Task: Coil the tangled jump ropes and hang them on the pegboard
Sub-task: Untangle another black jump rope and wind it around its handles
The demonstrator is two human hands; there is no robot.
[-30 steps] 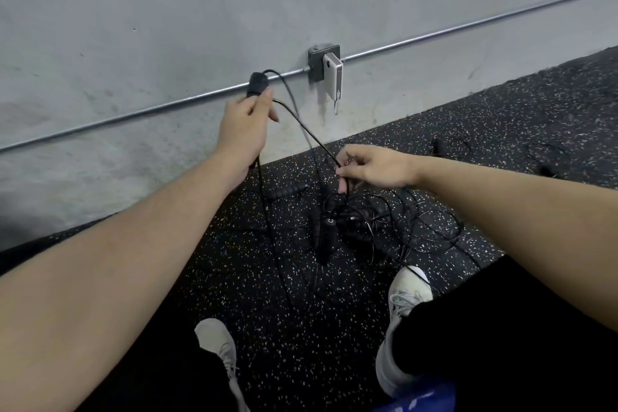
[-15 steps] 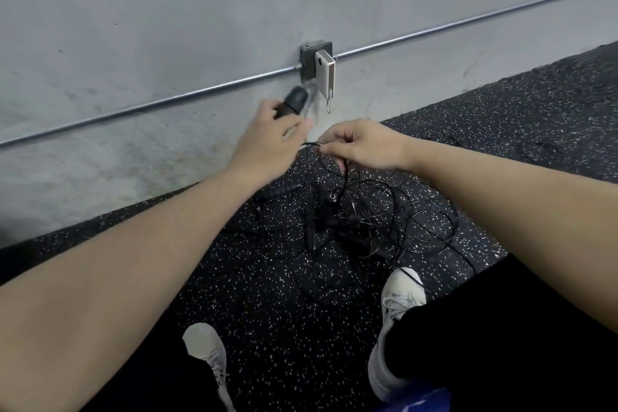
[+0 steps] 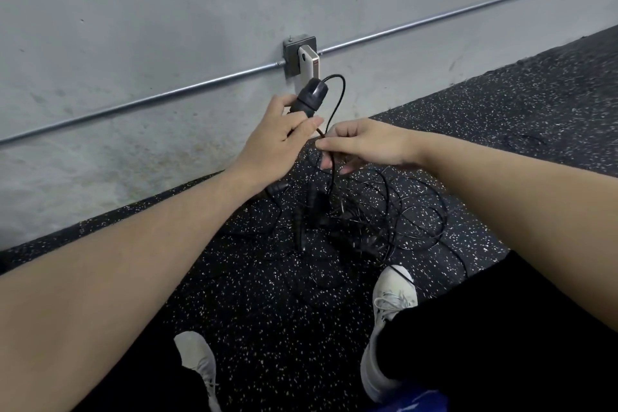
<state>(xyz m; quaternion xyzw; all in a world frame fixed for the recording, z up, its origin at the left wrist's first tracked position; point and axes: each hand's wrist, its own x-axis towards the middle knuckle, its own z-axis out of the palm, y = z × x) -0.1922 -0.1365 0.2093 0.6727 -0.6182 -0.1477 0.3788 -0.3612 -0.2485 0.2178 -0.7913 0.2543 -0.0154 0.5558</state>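
Observation:
My left hand (image 3: 279,137) grips a black jump rope handle (image 3: 309,99) held up in front of the wall. A thin black cord (image 3: 337,100) loops out of the handle's top and comes down to my right hand (image 3: 361,145), which pinches it just right of the left hand. Below both hands a tangled pile of black jump ropes (image 3: 364,214) lies on the speckled floor, with other black handles (image 3: 302,224) among the loops. No pegboard is in view.
A grey concrete wall carries a metal conduit (image 3: 167,94) and an outlet box with a white plug-in device (image 3: 309,60). My two white shoes (image 3: 394,294) stand on the black speckled rubber floor (image 3: 267,311), the right one touching the rope pile.
My left hand lowered the handle and moved right toward my right hand. My right hand rose from the pile with the cord, and a short loop now stands between the two hands.

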